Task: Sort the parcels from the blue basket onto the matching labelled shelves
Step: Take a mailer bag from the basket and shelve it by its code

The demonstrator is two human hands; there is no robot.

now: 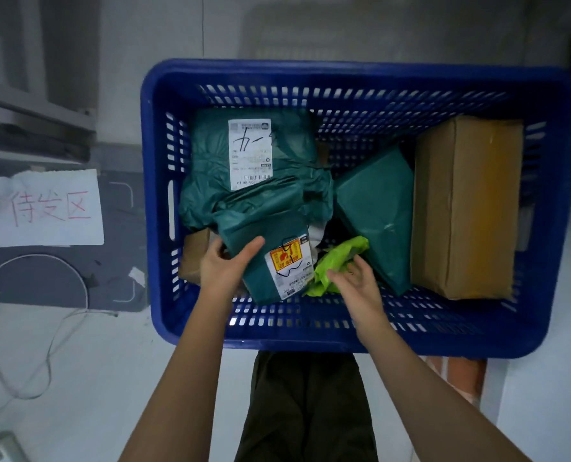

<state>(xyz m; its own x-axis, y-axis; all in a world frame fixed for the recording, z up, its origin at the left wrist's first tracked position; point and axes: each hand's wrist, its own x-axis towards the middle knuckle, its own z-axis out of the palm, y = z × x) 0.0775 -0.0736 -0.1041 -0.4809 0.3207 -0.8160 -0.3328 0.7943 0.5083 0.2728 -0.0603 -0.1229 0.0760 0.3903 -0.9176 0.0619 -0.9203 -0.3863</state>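
Our left hand [224,265] grips green mailer with orange label [271,248], frame centre; right hand [355,278] spread over lime bag [335,261] in blue basket [157,208].

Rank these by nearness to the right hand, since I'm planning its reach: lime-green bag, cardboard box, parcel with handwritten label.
From the right hand:
1. Lime-green bag, touching its fingers.
2. Cardboard box, at the basket's right side.
3. Parcel with handwritten label, far-left corner.

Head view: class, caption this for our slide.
Left hand holds a green parcel in the blue basket; right hand reaches in.
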